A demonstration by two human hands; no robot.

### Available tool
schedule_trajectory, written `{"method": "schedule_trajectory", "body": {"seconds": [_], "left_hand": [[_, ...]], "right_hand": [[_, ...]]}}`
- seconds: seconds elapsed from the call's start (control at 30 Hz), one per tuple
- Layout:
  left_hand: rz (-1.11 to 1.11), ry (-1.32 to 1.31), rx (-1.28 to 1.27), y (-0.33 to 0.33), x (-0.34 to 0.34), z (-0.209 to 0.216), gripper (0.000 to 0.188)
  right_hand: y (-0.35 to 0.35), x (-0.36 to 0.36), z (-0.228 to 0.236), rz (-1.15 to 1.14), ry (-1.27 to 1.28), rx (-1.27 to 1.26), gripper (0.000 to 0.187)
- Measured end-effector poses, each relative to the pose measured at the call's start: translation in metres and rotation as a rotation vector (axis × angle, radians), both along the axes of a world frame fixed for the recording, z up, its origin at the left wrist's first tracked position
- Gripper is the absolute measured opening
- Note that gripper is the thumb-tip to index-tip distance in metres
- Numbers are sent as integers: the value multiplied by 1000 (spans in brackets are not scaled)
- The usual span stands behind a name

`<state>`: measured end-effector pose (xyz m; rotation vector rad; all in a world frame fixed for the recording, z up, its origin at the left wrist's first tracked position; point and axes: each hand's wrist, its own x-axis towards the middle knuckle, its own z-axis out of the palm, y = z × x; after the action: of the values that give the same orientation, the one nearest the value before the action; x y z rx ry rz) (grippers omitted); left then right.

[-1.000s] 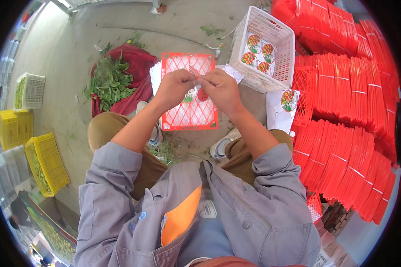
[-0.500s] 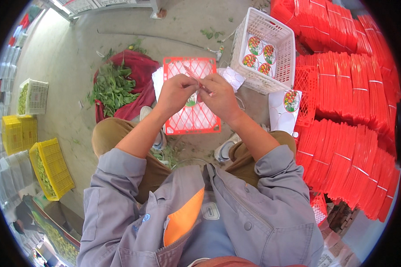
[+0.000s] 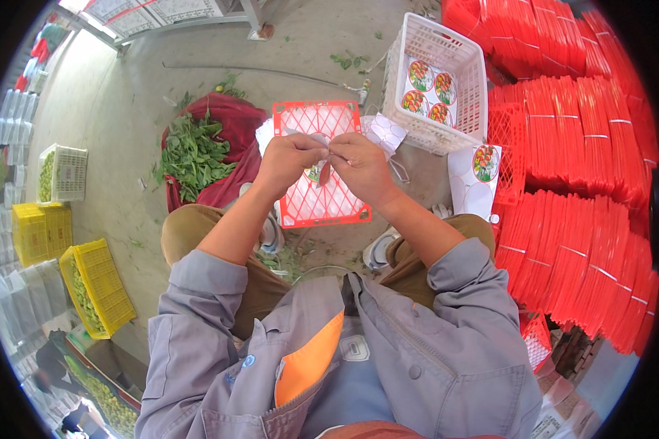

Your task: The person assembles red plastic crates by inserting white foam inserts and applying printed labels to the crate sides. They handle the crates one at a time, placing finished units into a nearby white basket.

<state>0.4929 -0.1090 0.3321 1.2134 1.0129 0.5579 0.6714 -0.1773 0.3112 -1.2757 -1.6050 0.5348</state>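
Observation:
My left hand (image 3: 293,162) and my right hand (image 3: 360,168) meet over the red lattice crate (image 3: 364,214), fingertips pinched together. Between them is a thin pinkish-grey strip (image 3: 324,174), one end hanging below the fingers; its exact kind cannot be made out. White padding shows through the crate's diamond openings. Partly hidden under the hands lies a printed label (image 3: 313,173) with green and red on it. The crate stands on the floor between my feet.
Right of the crate, a white basket (image 3: 444,132) holds round printed labels (image 3: 445,88). Stacks of flat red plastic pieces (image 3: 571,256) fill the right side. Green leaves (image 3: 194,157) lie on a dark red cloth (image 3: 231,172) at left, with a yellow crate (image 3: 106,285) farther out.
Both hands have come slightly down, and the strip, which pointed up and away from the fingers, now hangs below them. The whole view has shifted slightly.

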Motion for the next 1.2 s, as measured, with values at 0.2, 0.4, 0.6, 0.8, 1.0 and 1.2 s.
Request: {"method": "schedule_trajectory", "body": {"seconds": [0.2,0.4,0.6,0.8,1.0,1.2], "left_hand": [[17,-39,-136,0,1,-2,13],[-21,31,40,-1,6,-4,13],[-6,17,-8,-6,10,-6,13],[91,-184,-228,-8,9,-12,16],[153,-437,-460,1,3,-14,17],[133,-240,-293,-2,6,-8,17]], "right_hand": [[-2,0,-3,-13,14,-6,10],[-2,1,-5,-48,132,-125,12],[1,7,-6,-14,255,-420,16],[1,3,-8,-35,219,-255,17],[4,8,-5,-36,-125,48,19],[2,10,4,-45,-88,31,18]]}}
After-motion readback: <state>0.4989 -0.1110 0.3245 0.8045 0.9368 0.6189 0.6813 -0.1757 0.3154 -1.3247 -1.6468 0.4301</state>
